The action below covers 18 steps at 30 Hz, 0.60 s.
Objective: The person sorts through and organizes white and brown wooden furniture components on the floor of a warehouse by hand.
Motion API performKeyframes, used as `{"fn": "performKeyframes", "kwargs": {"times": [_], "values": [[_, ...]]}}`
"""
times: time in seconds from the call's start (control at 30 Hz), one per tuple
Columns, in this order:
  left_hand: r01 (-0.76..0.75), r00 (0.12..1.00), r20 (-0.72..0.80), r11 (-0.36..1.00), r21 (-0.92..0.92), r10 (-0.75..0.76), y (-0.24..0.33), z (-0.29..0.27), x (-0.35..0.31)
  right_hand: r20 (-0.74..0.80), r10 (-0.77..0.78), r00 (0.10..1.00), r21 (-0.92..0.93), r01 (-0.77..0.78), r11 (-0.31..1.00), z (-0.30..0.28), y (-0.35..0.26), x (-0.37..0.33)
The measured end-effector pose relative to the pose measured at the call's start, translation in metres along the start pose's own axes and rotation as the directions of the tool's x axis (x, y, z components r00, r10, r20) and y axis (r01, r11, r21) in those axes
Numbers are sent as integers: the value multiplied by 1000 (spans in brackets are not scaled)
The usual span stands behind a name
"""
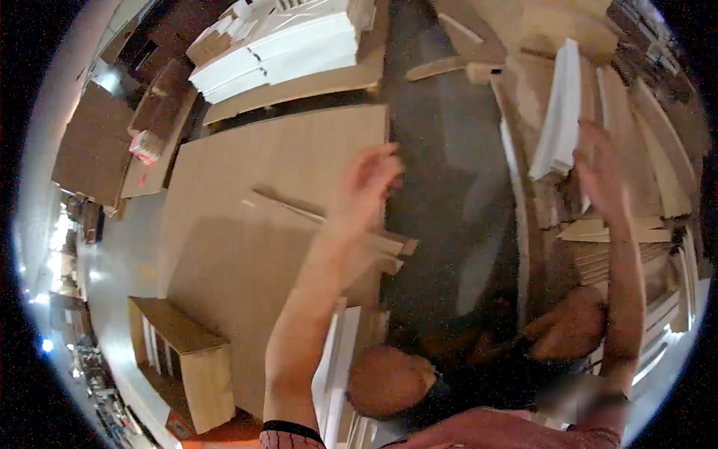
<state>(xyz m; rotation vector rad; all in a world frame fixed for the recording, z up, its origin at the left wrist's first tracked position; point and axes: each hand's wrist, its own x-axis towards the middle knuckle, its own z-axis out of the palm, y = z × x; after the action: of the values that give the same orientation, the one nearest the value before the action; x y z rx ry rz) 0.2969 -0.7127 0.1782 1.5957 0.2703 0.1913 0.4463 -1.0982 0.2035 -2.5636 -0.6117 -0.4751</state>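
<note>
My left hand (369, 179) hangs over the right edge of a large cardboard sheet (224, 165), empty, its fingers loosely bent and apart, slightly blurred. To the right, my right hand (598, 161) is spread beside a stack of long white strips (559, 112). Its fingertips are close to the strips' right side; whether they touch cannot be told. Those strips lie lengthwise on brown cardboard (520, 97). Below my left hand, thin tan strips (288, 203) lie across the big sheet, and shorter pieces (385, 251) stick out past its edge.
A stack of white boards (284, 56) lies on cardboard at the far left. An open cardboard box (206, 374) with white pieces inside stands near left. Dark floor (449, 165) runs between the two work areas. Several cardboard strips (613, 230) lie below the right hand.
</note>
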Motion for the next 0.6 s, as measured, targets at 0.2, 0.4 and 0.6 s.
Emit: {"fn": "performKeyframes", "kwargs": {"times": [0.2,0.4,0.6], "values": [[243,717,-664,969,-48,-213,-91,-145,-179,256,-435,863,270,368,890,84,-155,31],[333,397,-857,921,-200,-329,-125,-131,-341,677,-356,644,305,194,932,261,-237,-54],[416,387,-909,909,24,-153,-152,-113,-423,511,-223,830,262,96,960,334,-244,-143]]}}
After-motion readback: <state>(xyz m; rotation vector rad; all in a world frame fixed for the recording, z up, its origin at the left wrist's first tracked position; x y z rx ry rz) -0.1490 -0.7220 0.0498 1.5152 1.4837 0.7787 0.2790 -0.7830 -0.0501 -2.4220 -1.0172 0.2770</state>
